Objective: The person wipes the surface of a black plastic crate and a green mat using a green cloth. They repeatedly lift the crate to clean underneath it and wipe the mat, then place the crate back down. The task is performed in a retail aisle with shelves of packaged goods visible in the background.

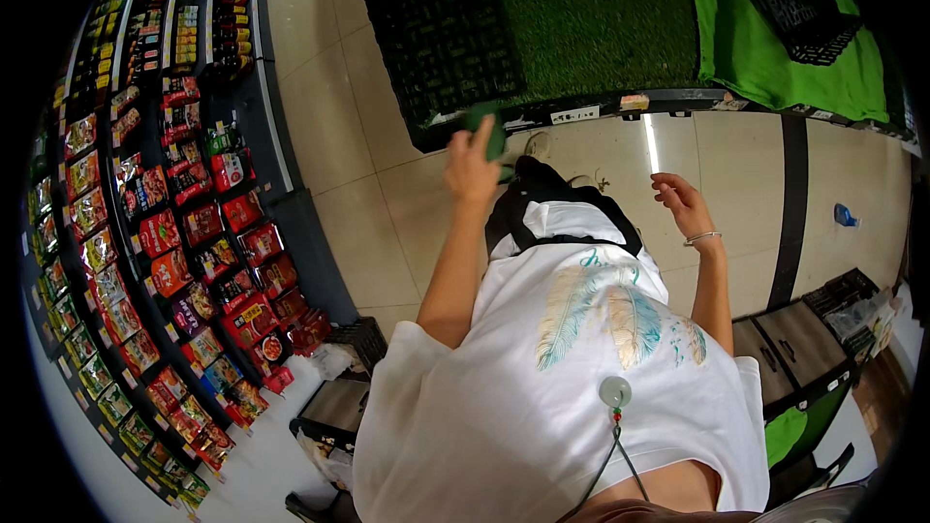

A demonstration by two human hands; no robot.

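My left hand (470, 167) grips a dark green object (485, 129), blurred, with one finger laid along it. Part of it shows below the fingers; whether it is a brush or some other tool I cannot tell. It is at the front corner of a display stand, overlapping the edge of a black plastic crate (443, 36) in the view. Off to the side, my right hand (683, 207) hangs over the tiled floor (734, 232) with its fingers loosely bent and nothing in them. A bracelet (702, 238) circles that wrist.
Artificial grass (596, 14) covers the stand, beside a bright green cloth (785, 58) bearing a black basket (792, 3). Shelves of packaged food (174, 232) run along the left. Wooden-fronted cabinets (799, 345) stand behind on the right. A blue item (844, 216) lies on the floor.
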